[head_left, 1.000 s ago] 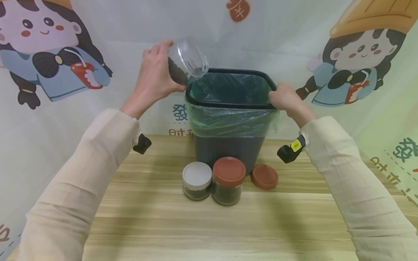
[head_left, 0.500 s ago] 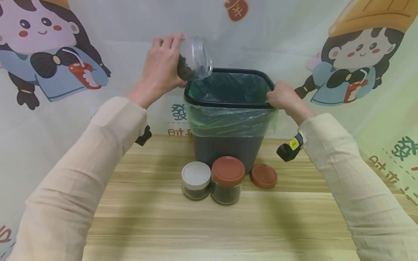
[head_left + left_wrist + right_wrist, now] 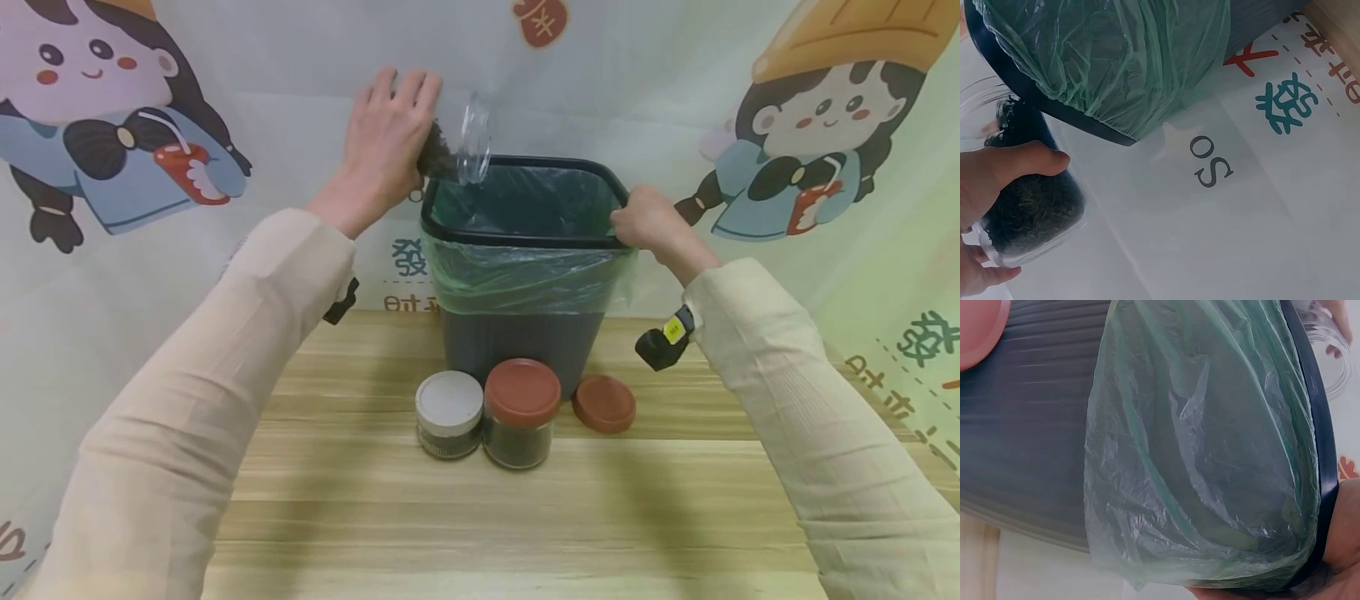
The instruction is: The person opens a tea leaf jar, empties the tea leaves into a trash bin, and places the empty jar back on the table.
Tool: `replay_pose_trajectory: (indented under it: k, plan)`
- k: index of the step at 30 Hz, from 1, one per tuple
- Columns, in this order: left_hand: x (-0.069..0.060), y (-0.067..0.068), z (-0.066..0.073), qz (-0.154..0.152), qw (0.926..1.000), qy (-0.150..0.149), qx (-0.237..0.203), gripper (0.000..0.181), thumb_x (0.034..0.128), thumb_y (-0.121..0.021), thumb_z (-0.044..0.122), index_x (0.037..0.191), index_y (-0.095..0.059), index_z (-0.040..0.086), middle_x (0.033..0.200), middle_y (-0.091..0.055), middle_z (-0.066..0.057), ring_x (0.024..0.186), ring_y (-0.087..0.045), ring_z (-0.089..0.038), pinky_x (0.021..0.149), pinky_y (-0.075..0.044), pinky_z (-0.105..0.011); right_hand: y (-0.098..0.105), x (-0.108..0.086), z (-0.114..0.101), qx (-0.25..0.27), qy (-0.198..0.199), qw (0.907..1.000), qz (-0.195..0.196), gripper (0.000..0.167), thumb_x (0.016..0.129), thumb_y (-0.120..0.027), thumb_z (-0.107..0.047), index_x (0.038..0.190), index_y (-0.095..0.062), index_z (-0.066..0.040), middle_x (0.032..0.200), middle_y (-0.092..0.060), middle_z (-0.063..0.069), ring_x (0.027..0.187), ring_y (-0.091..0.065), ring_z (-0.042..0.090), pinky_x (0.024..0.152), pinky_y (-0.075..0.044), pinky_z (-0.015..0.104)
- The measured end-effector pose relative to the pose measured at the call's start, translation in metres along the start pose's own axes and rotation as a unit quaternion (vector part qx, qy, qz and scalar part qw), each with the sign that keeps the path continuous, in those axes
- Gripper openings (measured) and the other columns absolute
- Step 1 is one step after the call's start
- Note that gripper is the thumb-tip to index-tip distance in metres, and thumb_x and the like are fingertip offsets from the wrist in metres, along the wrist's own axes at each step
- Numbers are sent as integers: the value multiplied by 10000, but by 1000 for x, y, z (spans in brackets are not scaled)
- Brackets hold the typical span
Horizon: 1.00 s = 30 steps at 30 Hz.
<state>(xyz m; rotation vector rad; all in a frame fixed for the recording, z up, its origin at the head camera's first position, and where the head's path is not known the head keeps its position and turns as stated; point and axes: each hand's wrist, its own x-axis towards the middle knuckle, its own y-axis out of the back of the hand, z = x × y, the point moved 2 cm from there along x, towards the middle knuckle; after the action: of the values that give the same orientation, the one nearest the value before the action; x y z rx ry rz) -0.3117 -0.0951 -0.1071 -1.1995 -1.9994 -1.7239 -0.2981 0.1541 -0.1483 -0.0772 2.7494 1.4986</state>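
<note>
My left hand [image 3: 390, 137] grips a clear jar [image 3: 474, 137] with no lid, tipped on its side, its mouth over the left rim of a trash bin [image 3: 517, 350]. Dark dried tea leaves [image 3: 1035, 209] lie along the jar's lower side, under the thumb in the left wrist view. A green plastic bag [image 3: 525, 275] lines the bin and folds over its black rim [image 3: 540, 242]. At the right corner of that rim my right hand [image 3: 652, 221] holds on, fingers curled round rim and bag. In the right wrist view most of this hand is cut off.
In front of the bin stand a white-lidded jar [image 3: 450, 414] and a taller red-lidded jar [image 3: 521, 412], both with dark contents. A loose red lid [image 3: 604, 404] lies to their right on the wooden table [image 3: 480, 533]. A printed cloth [image 3: 300, 50] hangs behind.
My left hand has moved right and tipped the jar further, bringing its mouth down near the bin's rim. Inside, the tea leaves have shifted. My right hand stays on the rim.
</note>
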Motion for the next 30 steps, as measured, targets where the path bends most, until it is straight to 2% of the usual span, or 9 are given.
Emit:
replay_pose_trajectory:
  k: [3, 6, 13, 20, 24, 30]
  plan:
    - [2, 2, 2, 31, 9998, -103, 185, 654, 647, -666, -67, 1228, -368, -33, 1214, -444, -196, 1120, -391, -374, 929, -382, -460, 0, 0, 0, -53, -38, 10000, 8, 162, 919, -272, -91, 862, -371, 23, 837, -288, 110, 770, -342, 237, 653, -325, 308]
    - [4, 3, 4, -10, 9990, -188, 394, 654, 639, -652, -85, 1223, -364, -21, 1214, -433, -188, 1128, -379, -365, 935, -374, -449, 0, 1, 0, -101, -23, 9999, 14, 172, 915, -275, -85, 791, -361, -3, 798, -273, 99, 745, -341, 235, 642, -323, 303]
    - [9, 6, 9, 15, 9946, -443, 941, 687, 630, -686, -64, 1231, -361, 6, 1220, -431, -182, 1157, -371, -355, 944, -366, -426, 1, 1, -1, -211, 38, 9998, -41, 202, 913, -276, -91, 726, -332, -38, 764, -248, 84, 674, -306, 206, 613, -309, 292]
    - [15, 9, 13, -314, 9888, -549, 1353, 846, 581, -738, -25, 1304, -301, 27, 1298, -370, -187, 1224, -312, -356, 1001, -307, -448, 2, 2, -2, -315, -6, 9995, -24, 218, 912, -283, -96, 712, -346, -37, 749, -272, 81, 671, -330, 207, 618, -319, 292]
    - [16, 9, 15, -290, 9878, -594, 1407, 820, 593, -728, -31, 1296, -311, 34, 1288, -380, -182, 1226, -311, -349, 1010, -297, -444, 2, 2, -1, -337, 89, 9994, -36, 244, 909, -285, -91, 672, -325, -49, 718, -253, 70, 627, -303, 188, 590, -304, 280]
    - [19, 10, 18, -221, 9876, -665, 1403, 793, 621, -708, -40, 1305, -315, 39, 1311, -372, -177, 1249, -292, -345, 1040, -253, -447, 3, 2, -2, -443, 78, 9989, -123, 232, 915, -280, -100, 697, -335, -41, 730, -263, 78, 636, -312, 191, 608, -314, 290]
